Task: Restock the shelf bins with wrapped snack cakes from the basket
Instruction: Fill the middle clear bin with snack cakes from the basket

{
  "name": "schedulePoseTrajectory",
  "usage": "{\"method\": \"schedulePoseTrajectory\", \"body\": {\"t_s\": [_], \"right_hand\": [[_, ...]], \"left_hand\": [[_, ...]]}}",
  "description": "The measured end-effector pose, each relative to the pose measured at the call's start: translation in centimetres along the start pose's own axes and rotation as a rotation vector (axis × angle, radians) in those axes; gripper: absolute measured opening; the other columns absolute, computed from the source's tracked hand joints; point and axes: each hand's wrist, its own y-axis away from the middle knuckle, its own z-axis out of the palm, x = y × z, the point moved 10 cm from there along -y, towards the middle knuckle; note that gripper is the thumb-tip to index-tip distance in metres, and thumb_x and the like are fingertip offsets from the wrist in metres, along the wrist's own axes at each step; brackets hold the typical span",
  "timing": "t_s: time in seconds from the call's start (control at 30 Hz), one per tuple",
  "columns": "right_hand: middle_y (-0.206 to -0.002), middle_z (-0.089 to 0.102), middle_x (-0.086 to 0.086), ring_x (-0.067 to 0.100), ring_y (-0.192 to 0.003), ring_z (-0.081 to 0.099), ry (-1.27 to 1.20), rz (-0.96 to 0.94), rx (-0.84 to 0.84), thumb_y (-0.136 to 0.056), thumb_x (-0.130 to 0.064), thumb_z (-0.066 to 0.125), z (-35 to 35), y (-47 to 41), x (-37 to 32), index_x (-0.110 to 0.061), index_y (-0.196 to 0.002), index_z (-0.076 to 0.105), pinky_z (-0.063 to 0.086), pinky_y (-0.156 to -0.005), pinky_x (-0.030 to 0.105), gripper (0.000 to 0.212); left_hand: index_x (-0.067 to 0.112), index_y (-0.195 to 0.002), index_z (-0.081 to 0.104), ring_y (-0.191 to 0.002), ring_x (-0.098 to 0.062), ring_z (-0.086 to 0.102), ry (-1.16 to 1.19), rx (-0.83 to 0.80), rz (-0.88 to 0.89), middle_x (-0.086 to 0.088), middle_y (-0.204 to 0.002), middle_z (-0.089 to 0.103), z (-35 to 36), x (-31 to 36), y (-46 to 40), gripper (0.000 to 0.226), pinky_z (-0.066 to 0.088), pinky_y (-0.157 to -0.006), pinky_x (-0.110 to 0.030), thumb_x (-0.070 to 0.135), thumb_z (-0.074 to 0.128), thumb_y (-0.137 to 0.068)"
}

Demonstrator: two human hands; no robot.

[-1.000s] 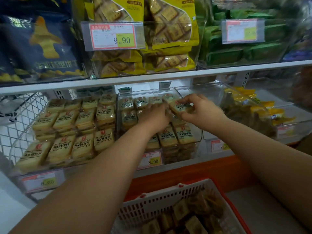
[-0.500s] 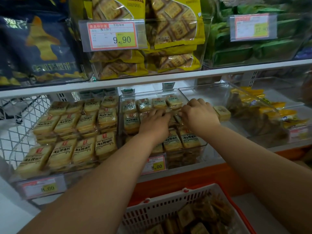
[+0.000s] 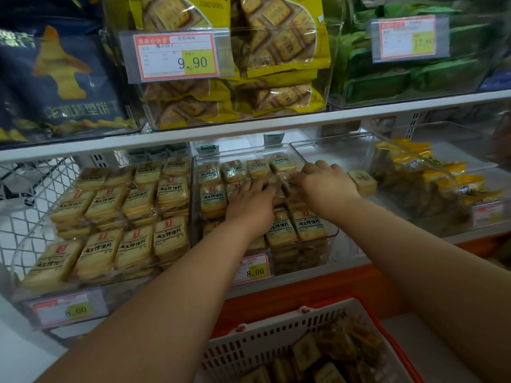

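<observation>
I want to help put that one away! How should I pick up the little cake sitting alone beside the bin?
Take the lone wrapped cake from above, pinching its two short side edges. It lies flat on the shelf, just right of the right hand and outside the clear bin, so its top and sides look open, with bags further right.

Both forearms extended fwd & upward, bare, converging near centre. Our left hand point(image 3: 250, 201) lies palm-down, fingers reaching fwd, tips partly blurred. Our right hand point(image 3: 325, 183) sits just beside it, knuckles up, fingers curled downward; grip itself we cannot resolve.
</observation>
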Motion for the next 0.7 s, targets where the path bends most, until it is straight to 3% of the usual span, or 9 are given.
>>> {"method": "schedulePoseTrajectory", "body": {"t_s": [0.27, 0.43, 0.7], "right_hand": [[-0.12, 0.055, 0.008, 0.031, -0.113, 0.048, 0.031, 0.066, 0.035, -0.088, -0.017, 0.057, 0.6, -0.3, 0.1, -0.017, -0.119, 0.06, 0.037, -0.091, 0.042, 0.032], [-0.12, 0.055, 0.006, 0.028, -0.113, 0.048, 0.038, 0.049, 0.041, -0.088, -0.033, 0.063, 0.7, -0.2, -0.1, -0.019, -0.119, 0.06, 0.035, -0.092, 0.042, 0.034], [-0.12, 0.054, 0.005, 0.027, -0.114, 0.047, 0.0, 0.074, 0.039, -0.089, -0.029, 0.058, 0.6, 0.1, 0.3, -0.019, -0.12, 0.06, 0.034, -0.093, 0.041, 0.033]], "left_hand": [[0.033, -0.153, 0.026, -0.145, -0.026, 0.015, -0.012, -0.035, -0.012, 0.0, -0.16, 0.021, 0.1, 0.1, 0.2, 0.062, 0.017, -0.116, -0.045, 0.018, 0.045, -0.097], [0.033, -0.147, 0.035, -0.142, -0.03, 0.025, -0.055, -0.01, -0.064, -0.002, -0.154, 0.032, -0.5, 1.0, 0.0, 0.058, 0.024, -0.113, -0.047, 0.058, 0.042, -0.095], [0.029, -0.126, 0.053, -0.132, -0.035, 0.033, 0.072, 0.112, -0.176, -0.002, -0.141, 0.041, -1.6, 2.0, -0.4, 0.035, 0.03, -0.106, -0.052, 0.037, 0.05, -0.092]]}}
